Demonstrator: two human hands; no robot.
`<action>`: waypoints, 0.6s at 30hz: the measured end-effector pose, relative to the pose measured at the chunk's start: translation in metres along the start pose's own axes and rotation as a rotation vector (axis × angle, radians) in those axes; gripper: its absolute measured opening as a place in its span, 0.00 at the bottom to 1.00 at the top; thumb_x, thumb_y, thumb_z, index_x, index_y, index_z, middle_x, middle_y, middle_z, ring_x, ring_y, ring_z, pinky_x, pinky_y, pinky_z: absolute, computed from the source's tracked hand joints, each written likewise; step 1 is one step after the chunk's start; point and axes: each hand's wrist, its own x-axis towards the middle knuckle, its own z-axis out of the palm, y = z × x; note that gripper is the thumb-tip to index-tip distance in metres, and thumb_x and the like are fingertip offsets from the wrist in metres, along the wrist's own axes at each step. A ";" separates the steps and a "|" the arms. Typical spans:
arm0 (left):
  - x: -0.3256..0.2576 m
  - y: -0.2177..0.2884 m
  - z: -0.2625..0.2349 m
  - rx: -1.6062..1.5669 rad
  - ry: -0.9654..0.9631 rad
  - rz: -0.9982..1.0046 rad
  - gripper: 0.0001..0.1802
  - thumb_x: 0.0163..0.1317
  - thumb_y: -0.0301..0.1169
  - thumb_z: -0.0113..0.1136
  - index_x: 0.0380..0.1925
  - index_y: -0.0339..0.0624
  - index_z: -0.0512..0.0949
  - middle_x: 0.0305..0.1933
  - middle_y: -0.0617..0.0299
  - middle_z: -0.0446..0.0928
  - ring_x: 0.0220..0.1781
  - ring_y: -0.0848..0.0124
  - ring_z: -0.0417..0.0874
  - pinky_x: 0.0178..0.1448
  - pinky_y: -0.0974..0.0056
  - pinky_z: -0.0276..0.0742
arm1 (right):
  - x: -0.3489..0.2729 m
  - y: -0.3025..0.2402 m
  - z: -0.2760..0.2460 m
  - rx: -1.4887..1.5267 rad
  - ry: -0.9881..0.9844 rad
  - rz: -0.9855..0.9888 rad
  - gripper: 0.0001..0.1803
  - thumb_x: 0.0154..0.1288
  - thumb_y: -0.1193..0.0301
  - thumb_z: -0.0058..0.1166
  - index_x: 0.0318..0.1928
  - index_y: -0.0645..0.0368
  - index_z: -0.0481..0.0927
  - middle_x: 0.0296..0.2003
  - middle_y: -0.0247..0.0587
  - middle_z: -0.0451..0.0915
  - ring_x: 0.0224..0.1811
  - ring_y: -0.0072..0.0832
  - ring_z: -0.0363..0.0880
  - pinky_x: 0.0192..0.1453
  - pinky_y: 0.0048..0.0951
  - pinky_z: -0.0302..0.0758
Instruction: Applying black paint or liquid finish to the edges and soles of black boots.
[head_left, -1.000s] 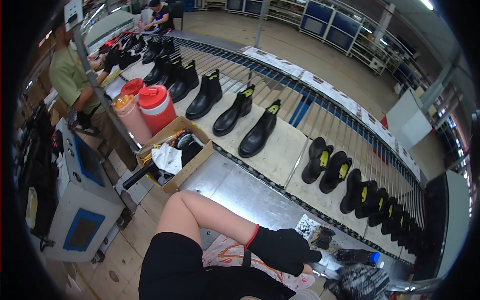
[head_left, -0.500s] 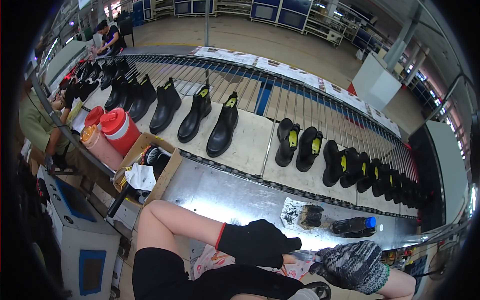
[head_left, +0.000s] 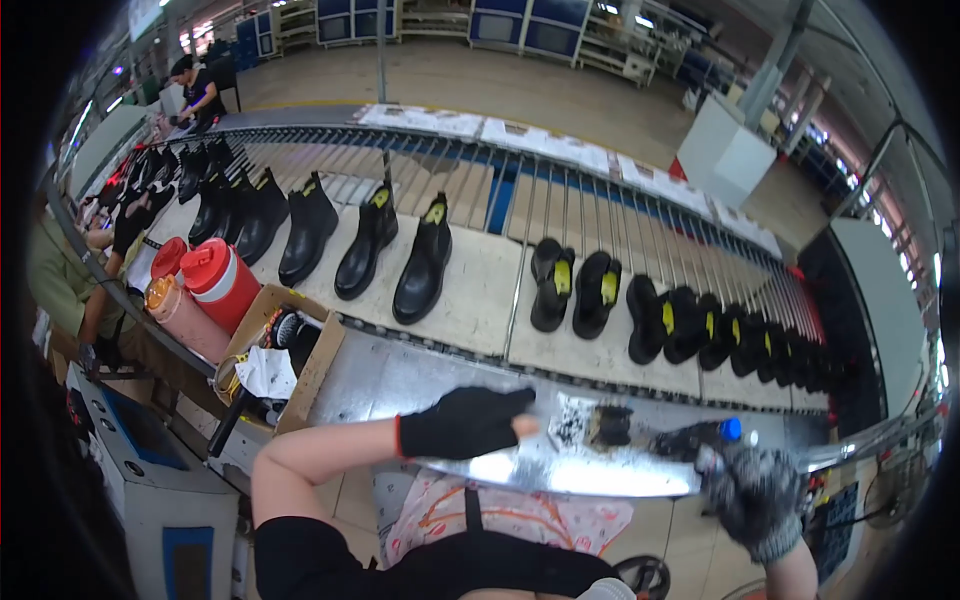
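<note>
My left hand [head_left: 465, 422], in a black glove, lies flat on the shiny metal bench top [head_left: 400, 380], fingers stretched toward a small dark brush [head_left: 607, 425] on a stained patch. It holds nothing. My right hand [head_left: 752, 490], in a speckled grey knit glove, is curled at the bench's near right edge. It sits just below a dark bottle with a blue cap [head_left: 700, 438], and I cannot tell whether it grips anything. Beyond the bench, black ankle boots [head_left: 425, 260] and low black shoes with yellow linings [head_left: 575, 290] stand on beige pallets.
A roller conveyor [head_left: 560, 200] curves behind the pallets. At the bench's left stand an open cardboard box [head_left: 318, 365] of odds and ends, a red jug [head_left: 220, 285] and an orange bottle [head_left: 178, 312]. A person in green [head_left: 60, 285] works at left, another [head_left: 198, 92] farther back.
My left hand has moved up onto the metal bench toward the brush. My right hand has come further into view at the right. The view has swung right along the conveyor.
</note>
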 end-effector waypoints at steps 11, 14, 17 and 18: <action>0.080 -0.100 0.120 -0.277 0.623 -0.010 0.26 0.58 0.36 0.62 0.51 0.27 0.71 0.40 0.47 0.79 0.43 0.59 0.82 0.46 0.63 0.76 | 0.029 -0.018 0.335 1.052 -0.143 0.618 0.15 0.59 0.69 0.50 0.47 0.58 0.74 0.37 0.45 0.79 0.37 0.34 0.79 0.36 0.34 0.76; 0.075 -0.101 0.133 -0.300 0.596 -0.019 0.24 0.56 0.34 0.64 0.49 0.28 0.72 0.41 0.46 0.79 0.43 0.58 0.82 0.47 0.62 0.76 | 0.023 -0.046 0.352 0.771 -0.116 0.454 0.19 0.56 0.69 0.47 0.49 0.59 0.76 0.45 0.52 0.78 0.48 0.47 0.76 0.55 0.40 0.72; 0.071 -0.104 0.145 -0.185 0.613 -0.002 0.25 0.54 0.34 0.66 0.48 0.30 0.73 0.39 0.47 0.80 0.39 0.56 0.82 0.43 0.61 0.77 | 0.010 -0.045 0.382 0.639 -0.075 0.223 0.26 0.61 0.60 0.45 0.59 0.57 0.69 0.53 0.53 0.74 0.56 0.46 0.71 0.60 0.43 0.69; 0.064 -0.113 0.150 -0.221 0.537 -0.075 0.25 0.54 0.34 0.66 0.49 0.30 0.73 0.38 0.48 0.80 0.39 0.59 0.83 0.44 0.62 0.77 | 0.009 -0.051 0.387 0.593 -0.080 0.259 0.27 0.62 0.58 0.45 0.60 0.55 0.68 0.53 0.53 0.74 0.54 0.48 0.73 0.58 0.44 0.70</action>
